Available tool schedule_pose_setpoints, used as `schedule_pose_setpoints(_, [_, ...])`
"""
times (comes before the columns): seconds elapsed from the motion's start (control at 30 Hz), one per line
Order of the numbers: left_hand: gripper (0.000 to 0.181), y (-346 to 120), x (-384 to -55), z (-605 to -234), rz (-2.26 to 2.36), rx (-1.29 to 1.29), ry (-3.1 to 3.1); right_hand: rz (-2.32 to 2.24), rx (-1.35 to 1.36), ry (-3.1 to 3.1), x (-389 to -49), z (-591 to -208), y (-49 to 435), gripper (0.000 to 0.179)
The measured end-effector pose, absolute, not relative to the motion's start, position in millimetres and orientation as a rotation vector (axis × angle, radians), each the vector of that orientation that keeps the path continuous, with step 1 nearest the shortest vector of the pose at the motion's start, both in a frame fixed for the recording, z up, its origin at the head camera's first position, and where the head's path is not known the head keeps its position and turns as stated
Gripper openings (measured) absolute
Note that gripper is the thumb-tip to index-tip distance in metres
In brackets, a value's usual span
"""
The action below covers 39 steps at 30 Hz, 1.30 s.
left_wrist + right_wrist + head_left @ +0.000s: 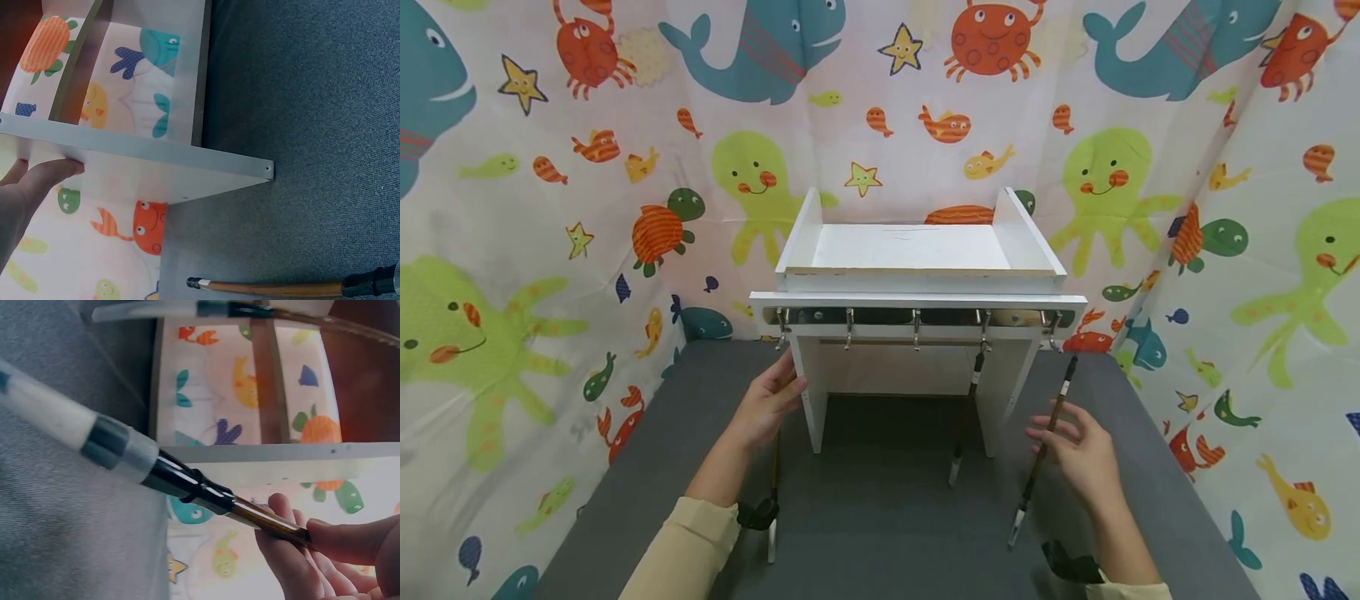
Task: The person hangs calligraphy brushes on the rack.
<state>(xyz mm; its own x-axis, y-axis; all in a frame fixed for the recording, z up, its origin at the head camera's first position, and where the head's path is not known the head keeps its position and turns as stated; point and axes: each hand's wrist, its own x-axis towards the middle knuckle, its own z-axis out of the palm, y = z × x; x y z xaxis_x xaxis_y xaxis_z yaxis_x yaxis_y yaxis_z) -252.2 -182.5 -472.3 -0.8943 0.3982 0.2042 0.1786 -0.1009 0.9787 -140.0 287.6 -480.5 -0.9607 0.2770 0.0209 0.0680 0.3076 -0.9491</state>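
Note:
My right hand (1078,458) pinches a calligraphy brush (175,477) by its brown handle, between thumb and fingers. Its capped white tip points down, and its top end is just below the rightmost hook (1054,329) in the head view. A white rack (917,300) with a row of metal hooks stands ahead. With its fingertips my left hand (767,404) touches the rack's left side panel (156,165). Another brush (967,408) hangs from a hook right of the middle. A further brush (275,289) hangs at the left end, partly hidden behind my left hand and wrist.
On top of the rack sits a white open tray (917,247). Grey cloth (880,517) covers the table beneath. A curtain (865,125) printed with sea animals surrounds the back and both sides.

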Motion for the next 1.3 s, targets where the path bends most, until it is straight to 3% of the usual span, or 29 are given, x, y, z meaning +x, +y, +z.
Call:
schedule_pose_setpoints(0.47, [0.064,-174.1,-252.9,-477.8,2.141,0.715,1.964,1.47,-0.264,-2.236,-102.3,-433.5,279.9,0.051])
schedule_pose_setpoints(1.3, [0.064,-181.4,-251.6,-473.1,2.154,0.667,1.965,1.42,0.037,-2.159,-81.8,-391.8,236.5,0.055])
